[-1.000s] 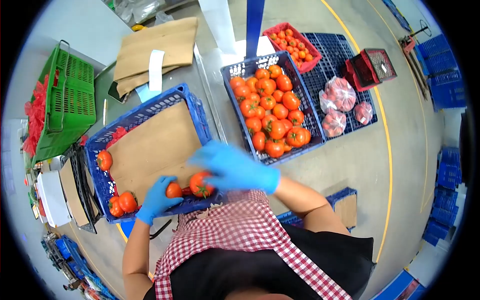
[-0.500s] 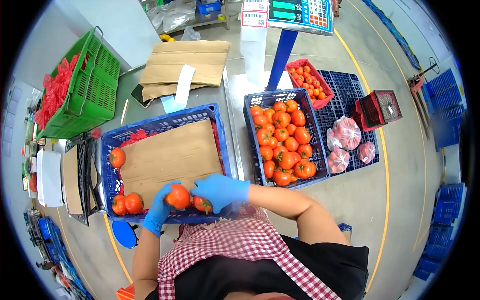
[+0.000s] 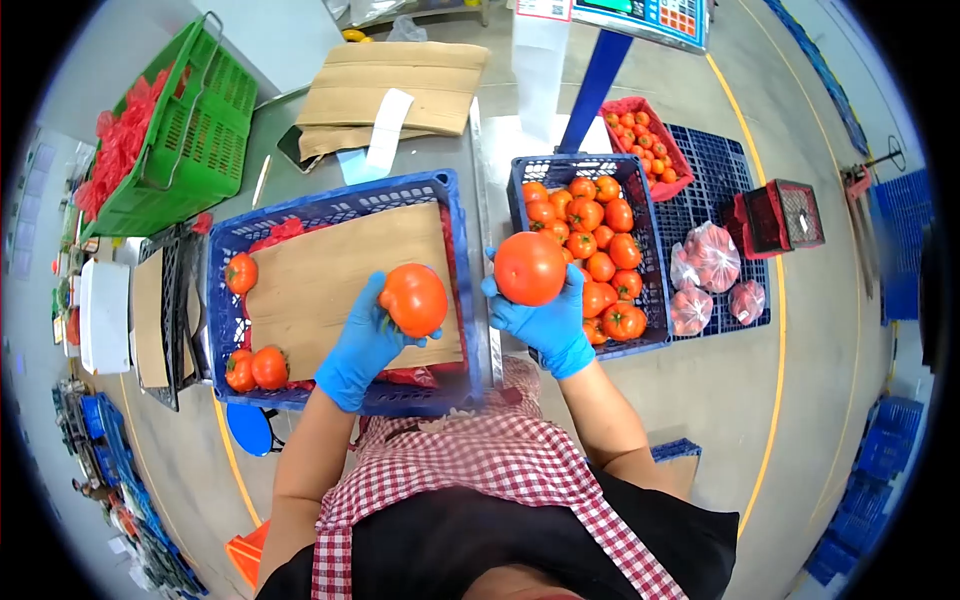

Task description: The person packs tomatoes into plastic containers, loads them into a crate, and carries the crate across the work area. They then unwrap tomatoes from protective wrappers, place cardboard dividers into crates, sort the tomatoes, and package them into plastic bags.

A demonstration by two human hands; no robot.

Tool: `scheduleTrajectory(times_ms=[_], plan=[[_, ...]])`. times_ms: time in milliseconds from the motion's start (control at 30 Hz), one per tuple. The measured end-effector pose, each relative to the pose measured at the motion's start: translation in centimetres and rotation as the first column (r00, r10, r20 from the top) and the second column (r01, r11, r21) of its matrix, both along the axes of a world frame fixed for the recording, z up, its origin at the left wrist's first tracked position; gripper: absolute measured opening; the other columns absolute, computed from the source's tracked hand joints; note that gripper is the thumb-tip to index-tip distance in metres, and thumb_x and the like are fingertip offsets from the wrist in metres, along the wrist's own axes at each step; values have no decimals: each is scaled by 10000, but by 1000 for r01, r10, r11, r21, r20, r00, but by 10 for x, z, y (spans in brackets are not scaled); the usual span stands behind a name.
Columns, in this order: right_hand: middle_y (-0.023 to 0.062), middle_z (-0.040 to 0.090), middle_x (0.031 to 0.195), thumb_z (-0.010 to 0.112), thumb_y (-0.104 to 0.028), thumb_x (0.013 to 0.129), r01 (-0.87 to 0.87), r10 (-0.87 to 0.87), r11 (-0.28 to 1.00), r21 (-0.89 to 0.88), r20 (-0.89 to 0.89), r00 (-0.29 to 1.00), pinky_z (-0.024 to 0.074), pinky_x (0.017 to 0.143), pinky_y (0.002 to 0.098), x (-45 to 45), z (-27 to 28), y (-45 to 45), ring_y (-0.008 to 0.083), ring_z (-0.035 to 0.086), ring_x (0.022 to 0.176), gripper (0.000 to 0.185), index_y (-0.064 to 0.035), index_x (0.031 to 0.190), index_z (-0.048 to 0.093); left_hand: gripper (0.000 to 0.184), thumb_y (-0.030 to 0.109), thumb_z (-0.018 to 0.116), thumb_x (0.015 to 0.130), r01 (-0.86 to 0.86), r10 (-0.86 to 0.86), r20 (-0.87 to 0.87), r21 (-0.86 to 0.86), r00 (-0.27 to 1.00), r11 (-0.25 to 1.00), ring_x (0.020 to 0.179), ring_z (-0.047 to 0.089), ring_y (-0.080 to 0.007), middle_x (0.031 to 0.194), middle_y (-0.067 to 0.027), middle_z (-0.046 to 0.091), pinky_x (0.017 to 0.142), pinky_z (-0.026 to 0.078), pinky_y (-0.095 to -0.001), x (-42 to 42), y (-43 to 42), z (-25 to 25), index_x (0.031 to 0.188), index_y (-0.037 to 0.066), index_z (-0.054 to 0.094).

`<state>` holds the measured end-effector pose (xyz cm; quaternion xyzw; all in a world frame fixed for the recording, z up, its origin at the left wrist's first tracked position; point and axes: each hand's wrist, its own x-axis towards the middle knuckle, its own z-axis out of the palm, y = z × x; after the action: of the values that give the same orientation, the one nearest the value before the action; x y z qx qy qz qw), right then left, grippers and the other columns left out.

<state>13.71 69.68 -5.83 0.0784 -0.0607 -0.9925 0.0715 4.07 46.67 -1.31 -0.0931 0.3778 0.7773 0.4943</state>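
Observation:
My left hand point(image 3: 362, 350), in a blue glove, holds a large red tomato point(image 3: 415, 299) above the right part of a blue crate point(image 3: 460, 250) lined with cardboard point(image 3: 330, 280). Another big tomato point(image 3: 529, 268) rests in the fingers of my right hand point(image 3: 555, 325), also gloved, between that crate and a second blue crate point(image 3: 665, 300) full of tomatoes. In the lined crate, one tomato point(image 3: 241, 272) lies at the left side and two more point(image 3: 269, 367) sit in the near left corner. Red plastic shows under the cardboard's edges.
A green crate point(image 3: 200, 150) with red bags stands at the upper left. Folded cardboard point(image 3: 390, 90) and a paper strip point(image 3: 388, 130) lie behind the lined crate. Beyond the full crate are a scale display point(image 3: 640, 15), a red crate point(image 3: 685, 165) and bagged tomatoes point(image 3: 712, 258) on a pallet.
Both hands have risen from the near edge of the lined crate, each with a tomato. My right hand has moved right, towards the full crate, and the two hands are farther apart.

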Motion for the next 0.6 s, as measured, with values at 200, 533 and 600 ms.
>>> scheduleTrajectory(times_ms=[200, 533, 600], plan=[[155, 472, 1197, 686, -275, 689, 46, -311, 554, 832, 156, 937, 473, 789, 411, 3, -83, 46, 280, 531, 1015, 732, -56, 1299, 346, 600, 538, 469, 839, -151, 84, -173, -424, 981, 893, 865, 617, -305, 1096, -161, 568, 622, 524, -379, 11, -8, -7, 1198, 56, 462], [240, 498, 1099, 663, -208, 679, -610, -741, -452, 651, 107, 663, 465, 804, 435, 24, -169, 133, 402, 537, 967, 585, -27, 1176, 415, 572, 528, 515, 826, -226, 205, -94, -360, 974, 905, 931, 598, -284, 1107, -160, 554, 629, 541, -398, 28, -29, -16, 1170, 73, 476], [213, 552, 1022, 618, -151, 731, -446, -634, -477, 758, 55, 771, 462, 794, 409, 25, -175, 118, 390, 556, 916, 472, 3, 1152, 470, 573, 524, 513, 830, -199, 146, -165, -375, 975, 906, 927, 600, -283, 1111, -160, 554, 635, 544, -402, 28, -15, -12, 1179, 71, 471]])
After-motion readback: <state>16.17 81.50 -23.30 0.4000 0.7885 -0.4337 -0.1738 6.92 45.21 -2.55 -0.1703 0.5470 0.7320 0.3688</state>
